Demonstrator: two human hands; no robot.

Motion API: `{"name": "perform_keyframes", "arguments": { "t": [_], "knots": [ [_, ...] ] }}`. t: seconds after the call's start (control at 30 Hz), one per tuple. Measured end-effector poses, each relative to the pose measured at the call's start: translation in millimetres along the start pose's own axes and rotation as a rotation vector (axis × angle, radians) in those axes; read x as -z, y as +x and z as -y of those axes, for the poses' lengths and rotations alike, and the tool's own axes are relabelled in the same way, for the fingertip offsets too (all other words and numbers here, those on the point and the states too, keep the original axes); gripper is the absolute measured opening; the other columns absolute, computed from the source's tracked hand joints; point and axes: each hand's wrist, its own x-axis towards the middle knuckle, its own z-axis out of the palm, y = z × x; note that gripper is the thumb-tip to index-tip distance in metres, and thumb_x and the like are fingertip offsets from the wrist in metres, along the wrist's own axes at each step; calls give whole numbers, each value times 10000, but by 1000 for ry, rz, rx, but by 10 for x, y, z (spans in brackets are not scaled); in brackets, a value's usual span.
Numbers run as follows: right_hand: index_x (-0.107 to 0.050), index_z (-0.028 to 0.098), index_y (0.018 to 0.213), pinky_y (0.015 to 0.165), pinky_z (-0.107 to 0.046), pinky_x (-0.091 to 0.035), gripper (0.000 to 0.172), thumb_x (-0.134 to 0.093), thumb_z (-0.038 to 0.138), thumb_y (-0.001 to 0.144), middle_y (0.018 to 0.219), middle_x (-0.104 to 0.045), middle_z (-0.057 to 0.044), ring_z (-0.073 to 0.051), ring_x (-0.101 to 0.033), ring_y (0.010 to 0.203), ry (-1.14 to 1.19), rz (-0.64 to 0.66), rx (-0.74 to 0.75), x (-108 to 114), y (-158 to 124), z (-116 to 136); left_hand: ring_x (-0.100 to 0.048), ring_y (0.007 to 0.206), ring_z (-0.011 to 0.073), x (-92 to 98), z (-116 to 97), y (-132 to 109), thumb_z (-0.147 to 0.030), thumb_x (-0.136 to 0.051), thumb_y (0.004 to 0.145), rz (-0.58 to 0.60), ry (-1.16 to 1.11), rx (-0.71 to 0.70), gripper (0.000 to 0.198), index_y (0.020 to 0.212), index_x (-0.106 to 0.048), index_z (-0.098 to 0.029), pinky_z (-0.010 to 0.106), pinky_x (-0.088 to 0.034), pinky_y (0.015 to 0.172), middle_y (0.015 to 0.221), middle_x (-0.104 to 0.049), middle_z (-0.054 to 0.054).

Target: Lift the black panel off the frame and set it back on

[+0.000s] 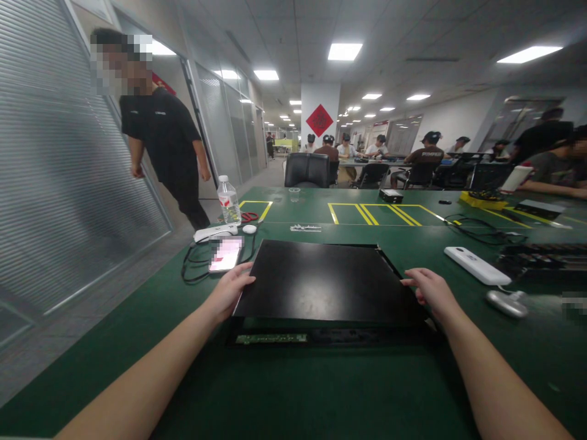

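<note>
A thin, glossy black panel [321,281], like a display sheet, lies nearly level in front of me. My left hand [232,288] grips its left edge, thumb on top. At the right edge, my right hand [430,293] has its fingers bent around the side; part of that grip is hidden. Beneath the panel is a dark frame [367,335], visible along the near side and at the far right corner. A narrow green circuit board [270,338] shows in the frame's near strip. The panel's near edge sits above the frame, with a gap between them.
Left on the green table [137,299] are a phone [226,254], cables, a water bottle [228,201] and red scissors [249,216]. A white power bank [476,266] and a silver device [507,303] lie right. A person [160,134] walks at left; others sit farther back.
</note>
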Motion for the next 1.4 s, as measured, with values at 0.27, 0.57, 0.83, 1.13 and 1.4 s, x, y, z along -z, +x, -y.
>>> {"name": "perform_keyframes", "arguments": {
  "t": [0.27,0.57,0.83,1.13,1.4],
  "knots": [
    [-660,220,923,433,-263,-415,286,-603,437,746,885,-722,-69,-108,-490,455,-259,-11,25,-8,-1,-5,-749,849,263,15,37,19,-35,-716,625,47,-19,17,453,1060,-661,-150,326,-581,701,916,-793,100],
    [-704,245,784,556,-287,-426,204,-637,426,720,716,-687,-47,-205,-613,657,-513,-73,173,-12,24,-10,-752,839,264,50,81,57,-40,-715,638,100,-14,9,444,1066,-665,-144,334,-583,711,935,-791,111],
    [-706,251,842,634,-308,-427,184,-620,390,759,773,-699,-55,-229,-634,739,-641,-55,200,-26,-28,31,-758,824,256,65,98,81,-7,-682,651,88,-12,14,441,1071,-655,-140,313,-587,686,899,-797,104],
    [-714,252,835,628,-314,-432,185,-621,383,743,802,-710,-66,-232,-632,736,-645,-51,223,-36,-51,42,-759,818,253,72,107,86,-5,-707,651,101,-4,13,455,1081,-657,-142,311,-588,677,943,-794,110],
    [-728,243,843,636,-297,-442,218,-580,378,757,797,-719,-53,-227,-654,766,-710,-56,258,-27,-10,1,-758,819,237,77,105,88,24,-662,679,103,-3,28,443,1094,-648,-130,307,-585,710,940,-795,106]
  ]
}}
